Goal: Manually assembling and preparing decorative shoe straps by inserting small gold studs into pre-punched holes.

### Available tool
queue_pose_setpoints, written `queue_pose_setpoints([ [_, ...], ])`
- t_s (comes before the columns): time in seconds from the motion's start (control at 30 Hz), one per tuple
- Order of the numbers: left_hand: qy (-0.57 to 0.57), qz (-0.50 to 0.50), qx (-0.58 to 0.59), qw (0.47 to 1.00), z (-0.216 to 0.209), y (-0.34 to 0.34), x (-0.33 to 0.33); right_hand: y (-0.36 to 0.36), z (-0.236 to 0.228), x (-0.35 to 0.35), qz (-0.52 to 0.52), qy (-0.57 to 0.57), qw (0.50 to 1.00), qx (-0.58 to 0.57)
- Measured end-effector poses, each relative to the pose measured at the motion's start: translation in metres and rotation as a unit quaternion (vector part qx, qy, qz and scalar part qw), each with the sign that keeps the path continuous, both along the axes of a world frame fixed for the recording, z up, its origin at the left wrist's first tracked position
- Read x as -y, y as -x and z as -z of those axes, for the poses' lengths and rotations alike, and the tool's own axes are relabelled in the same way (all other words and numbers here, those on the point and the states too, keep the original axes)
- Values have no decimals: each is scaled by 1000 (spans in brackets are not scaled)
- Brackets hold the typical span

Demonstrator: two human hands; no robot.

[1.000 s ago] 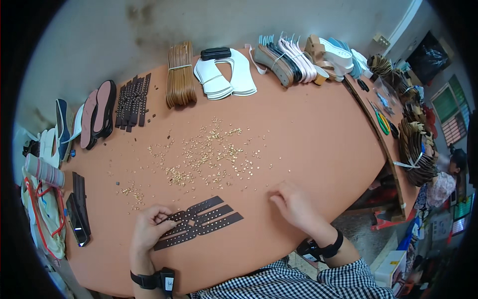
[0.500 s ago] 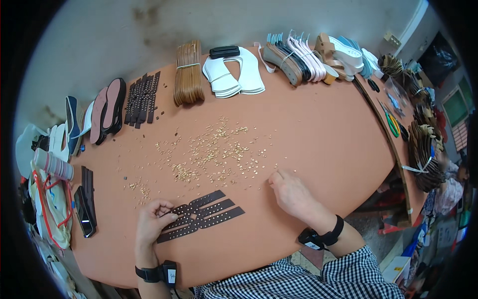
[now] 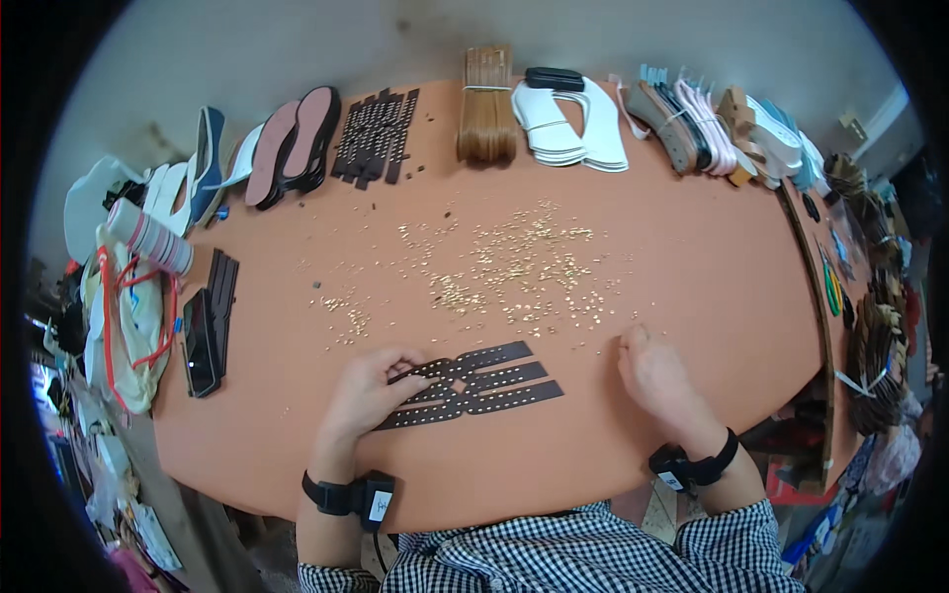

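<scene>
A dark brown shoe-upper piece [image 3: 509,376] with several strips, dotted with rows of gold studs, lies flat on the table. My left hand [image 3: 371,390] grips its left end, thumb on top and fingers curled at the far edge. To the right, apart from the piece, my right hand [image 3: 657,376] rests near the tabletop with fingers closed together. Anything in those fingertips is too small or hidden to make out. Loose gold studs [image 3: 529,262] are scattered over the table beyond both hands.
Along the back stand more studded dark pieces [image 3: 378,138], pink insoles [image 3: 272,153], a tan strip bundle [image 3: 486,128], white cut pieces [image 3: 593,128] and shoe soles [image 3: 667,124]. At left are a phone [image 3: 202,346] and striped cups [image 3: 158,237]. Green-handled scissors [image 3: 830,287] lie right.
The view has turned, so the table's contents appear farther right and higher. My left hand stays on the studded piece; my right hand remains closed to its right.
</scene>
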State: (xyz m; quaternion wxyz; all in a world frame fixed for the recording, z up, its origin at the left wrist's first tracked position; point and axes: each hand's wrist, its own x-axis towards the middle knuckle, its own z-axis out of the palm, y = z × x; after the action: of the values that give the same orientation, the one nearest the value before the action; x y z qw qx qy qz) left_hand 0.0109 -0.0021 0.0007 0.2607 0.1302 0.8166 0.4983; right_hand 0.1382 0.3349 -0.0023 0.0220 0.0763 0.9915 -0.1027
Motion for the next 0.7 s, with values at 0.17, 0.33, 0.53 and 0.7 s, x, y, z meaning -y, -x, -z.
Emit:
queue_pose_setpoints([
  [0.17,49,24,-61,997,-5,-1,-2,0,-5,1,6,23,1000,-17],
  [0.33,24,32,-123,992,-1,-1,0,1,-29,50,-79,112,990,-38],
  [0.53,40,57,-124,990,3,2,1,26,-24,104,-165,185,969,-13],
  [0.7,53,62,-156,984,2,3,1,42,-13,121,-196,127,972,-18],
])
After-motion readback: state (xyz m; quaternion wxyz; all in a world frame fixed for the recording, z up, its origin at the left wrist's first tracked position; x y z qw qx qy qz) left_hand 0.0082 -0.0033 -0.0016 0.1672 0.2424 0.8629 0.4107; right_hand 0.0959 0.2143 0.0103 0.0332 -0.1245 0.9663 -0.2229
